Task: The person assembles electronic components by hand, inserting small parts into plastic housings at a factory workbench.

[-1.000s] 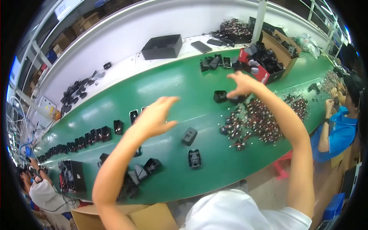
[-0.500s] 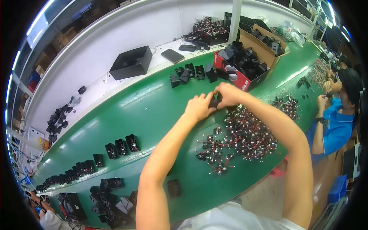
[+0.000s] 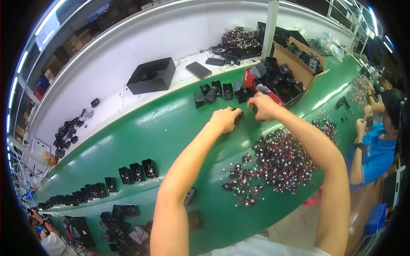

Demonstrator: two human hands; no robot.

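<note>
My left hand point(image 3: 225, 120) is closed around a small black plastic housing point(image 3: 238, 114), mostly hidden by the fingers, over the green table. To its right, my right hand point(image 3: 263, 106) is apart from it, fingers bent and spread with nothing seen between them. Just beyond the hands stands a short row of black housings point(image 3: 227, 90), some of them open-topped. Nearer to me, under my right forearm, lies a big heap of small parts with red and black wires point(image 3: 284, 160). A smaller scatter of the same wired parts point(image 3: 242, 181) lies left of it.
A red-sided carton point(image 3: 251, 80) full of black housings stands behind my right hand. On the white ledge are a black box point(image 3: 150, 76) and a phone point(image 3: 198, 70). More housings point(image 3: 136, 172) line the table at left, with a pile point(image 3: 113, 226) nearer. A co-worker point(image 3: 378, 145) sits at right.
Both hands were together on the black housing. My right hand has let go and moved off to the right, its fingers opening, while the left keeps the housing. The view has shifted slightly.
</note>
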